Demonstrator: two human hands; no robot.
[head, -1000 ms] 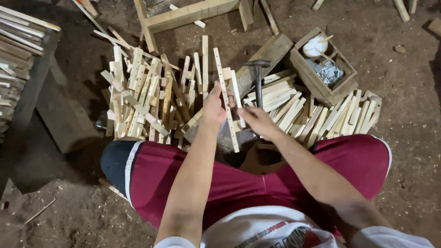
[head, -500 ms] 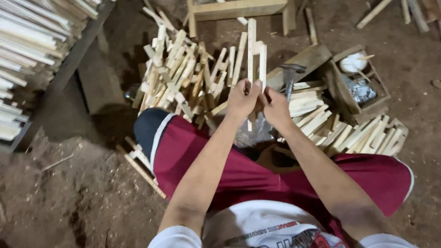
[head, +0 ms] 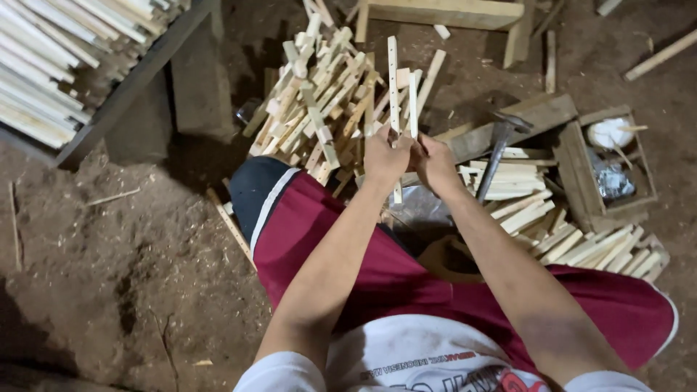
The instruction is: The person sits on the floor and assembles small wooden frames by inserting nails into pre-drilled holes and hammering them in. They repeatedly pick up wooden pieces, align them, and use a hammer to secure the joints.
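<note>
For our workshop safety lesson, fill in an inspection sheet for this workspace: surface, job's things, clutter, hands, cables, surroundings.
Surface: dirt floor, wood shavings scattered.
Job's things: two thin wooden sticks held upright side by side.
Clutter: loose stick pile; hammer on a plank; cut sticks; small wooden box with oddments.
Hands: left hand and right hand both grip the sticks, fingers closed.
Cables: nothing seen.
Surroundings: rack of stacked slats; wooden frame.
</note>
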